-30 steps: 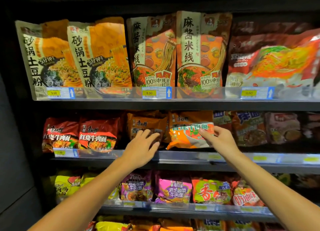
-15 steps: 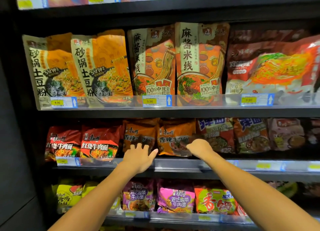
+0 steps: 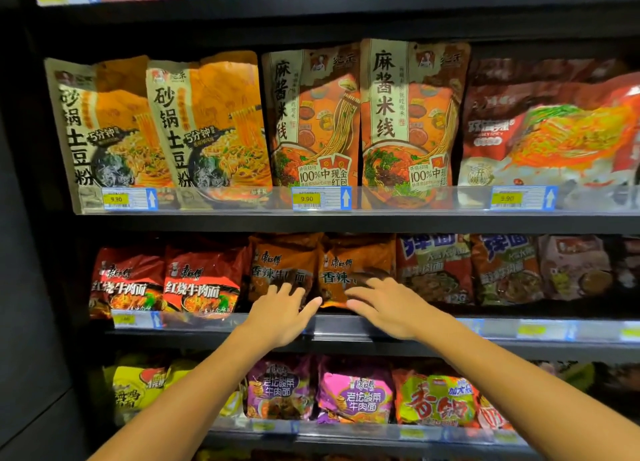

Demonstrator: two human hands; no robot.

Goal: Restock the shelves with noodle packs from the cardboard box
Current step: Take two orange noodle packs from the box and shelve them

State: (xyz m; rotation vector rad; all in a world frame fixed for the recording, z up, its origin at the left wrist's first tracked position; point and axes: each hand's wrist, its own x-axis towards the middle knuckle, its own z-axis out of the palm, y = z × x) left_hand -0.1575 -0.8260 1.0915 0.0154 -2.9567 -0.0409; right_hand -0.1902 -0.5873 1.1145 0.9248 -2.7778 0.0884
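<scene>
Two brown-orange noodle packs stand side by side on the middle shelf (image 3: 381,325). My left hand (image 3: 280,313) lies with spread, straight fingers against the left brown pack (image 3: 280,266). My right hand (image 3: 384,304) has its straight fingers on the lower front of the right brown pack (image 3: 356,263). Neither hand grips a pack. The cardboard box is out of view.
Red beef-noodle packs (image 3: 166,284) stand left of the brown ones, blue-lettered packs (image 3: 467,270) right of them. Tall pouches (image 3: 408,121) fill the shelf above behind price tags. Purple and orange packs (image 3: 353,395) line the lower shelf. A dark side panel closes the left.
The orange-green pack that my right hand held a second ago has been set upright on the shelf beside the other brown pack. My right hand has let go and now lies flat on it.
</scene>
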